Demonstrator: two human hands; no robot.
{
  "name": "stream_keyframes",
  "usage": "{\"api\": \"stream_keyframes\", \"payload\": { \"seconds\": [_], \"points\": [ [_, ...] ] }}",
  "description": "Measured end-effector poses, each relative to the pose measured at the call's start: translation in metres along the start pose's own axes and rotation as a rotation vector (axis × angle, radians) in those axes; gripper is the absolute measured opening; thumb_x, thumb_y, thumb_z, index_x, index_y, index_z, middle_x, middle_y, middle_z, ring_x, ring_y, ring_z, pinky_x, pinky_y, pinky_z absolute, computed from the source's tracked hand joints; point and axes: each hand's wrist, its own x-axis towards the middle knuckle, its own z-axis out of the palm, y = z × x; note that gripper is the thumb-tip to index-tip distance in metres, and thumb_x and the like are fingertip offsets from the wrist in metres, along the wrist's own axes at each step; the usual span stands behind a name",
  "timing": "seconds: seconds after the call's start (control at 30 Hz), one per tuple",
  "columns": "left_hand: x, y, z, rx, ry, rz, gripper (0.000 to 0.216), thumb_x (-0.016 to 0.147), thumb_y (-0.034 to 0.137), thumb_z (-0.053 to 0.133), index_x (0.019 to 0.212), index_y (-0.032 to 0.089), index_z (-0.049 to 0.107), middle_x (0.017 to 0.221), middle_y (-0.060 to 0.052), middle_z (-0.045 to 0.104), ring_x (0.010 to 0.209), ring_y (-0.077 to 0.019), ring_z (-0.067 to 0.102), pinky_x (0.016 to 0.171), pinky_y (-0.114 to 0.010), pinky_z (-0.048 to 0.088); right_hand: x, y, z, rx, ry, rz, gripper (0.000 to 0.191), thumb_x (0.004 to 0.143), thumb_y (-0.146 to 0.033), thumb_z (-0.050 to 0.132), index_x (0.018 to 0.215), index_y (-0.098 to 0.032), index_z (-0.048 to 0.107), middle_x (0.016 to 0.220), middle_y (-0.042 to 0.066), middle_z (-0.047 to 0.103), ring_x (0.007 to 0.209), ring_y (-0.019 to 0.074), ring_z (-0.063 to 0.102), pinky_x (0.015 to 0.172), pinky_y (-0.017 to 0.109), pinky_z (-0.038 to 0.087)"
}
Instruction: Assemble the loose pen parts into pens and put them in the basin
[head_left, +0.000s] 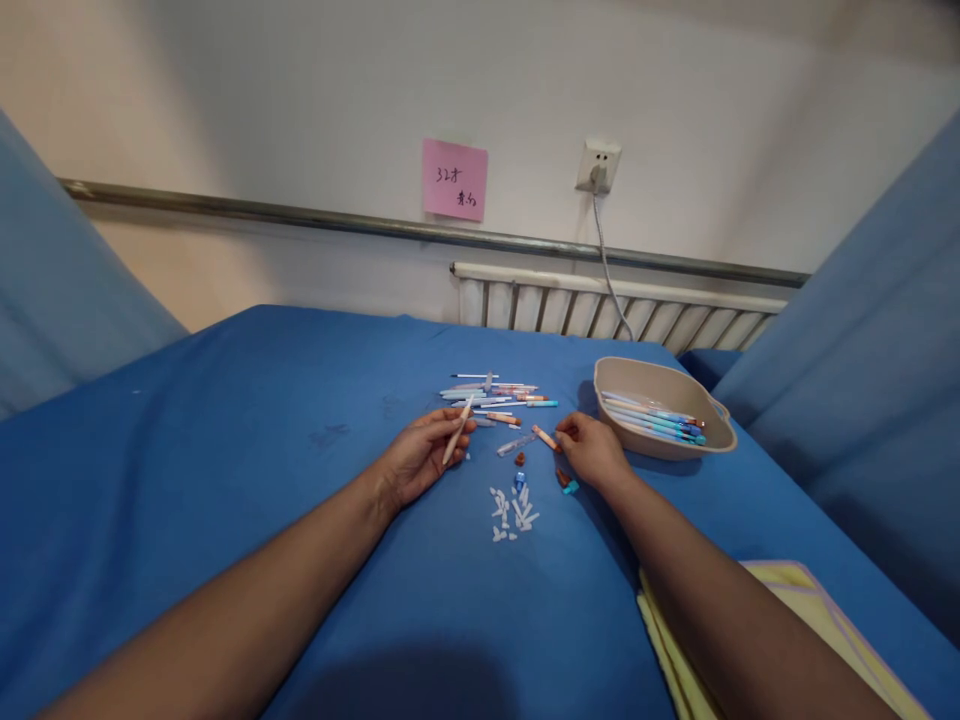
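My left hand (420, 455) rests palm-up on the blue cloth (247, 470), its fingers curled round a pale pen barrel (457, 432) that points away from me. My right hand (592, 450) lies to the right, its fingertips pinched on an orange pen part (546, 437). Between the two hands lie small orange and blue caps (519, 470) and a cluster of tiny white pen tips (511, 512). Beyond the hands, several pens and refills (499, 394) lie in a loose row.
A beige tray (667, 445) holding several blue pens stands to the right of my right hand. A folded yellow cloth (817, 610) lies at the near right. A radiator, a wall socket with cable and a pink note are on the wall behind.
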Motion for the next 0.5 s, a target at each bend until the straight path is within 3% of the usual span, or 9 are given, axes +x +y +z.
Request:
{"api": "stream_keyframes", "payload": {
  "seconds": [0.37, 0.5],
  "points": [
    [-0.0008, -0.0050, 0.0042, 0.133, 0.023, 0.057, 0.017, 0.074, 0.011, 0.064, 0.088, 0.014, 0.057, 0.076, -0.003, 0.065, 0.054, -0.0083, 0.059, 0.047, -0.017, 0.045, -0.0007, -0.0007, 0.0001, -0.131, -0.072, -0.082, 0.012, 0.077, -0.030, 0.061, 0.083, -0.020, 0.062, 0.082, 0.005, 0.066, 0.072, 0.0171, 0.059, 0.060, 0.025, 0.038],
    [-0.0028, -0.0066, 0.0067, 0.240, -0.044, 0.068, 0.019, 0.074, 0.017, 0.065, 0.092, 0.014, 0.059, 0.079, -0.004, 0.066, 0.051, -0.0074, 0.057, 0.043, -0.016, 0.042, -0.0008, -0.0016, -0.0009, -0.147, -0.064, -0.096, 0.021, 0.079, -0.024, 0.056, 0.097, -0.018, 0.062, 0.084, 0.007, 0.065, 0.074, 0.0189, 0.058, 0.063, 0.027, 0.037]
  ]
}}
